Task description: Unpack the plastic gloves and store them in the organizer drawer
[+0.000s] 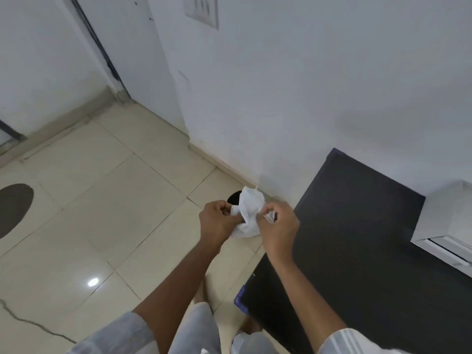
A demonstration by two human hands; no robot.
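A crumpled white bundle of plastic gloves (249, 213) hangs in the air between my two hands, over the tiled floor beside a black table. My left hand (218, 222) pinches its left side with closed fingers. My right hand (277, 226) pinches its right edge, with a small bit of plastic sticking out past the fingers. A white organizer drawer unit (445, 226) stands at the right edge on the table, only partly in view, and I cannot tell if a drawer is open.
The black table (357, 238) fills the lower right against the white wall. Beige floor tiles (102, 213) spread to the left, with a dark oval mat (12, 208) at the far left. A small dark object (235, 197) lies on the floor behind the bundle.
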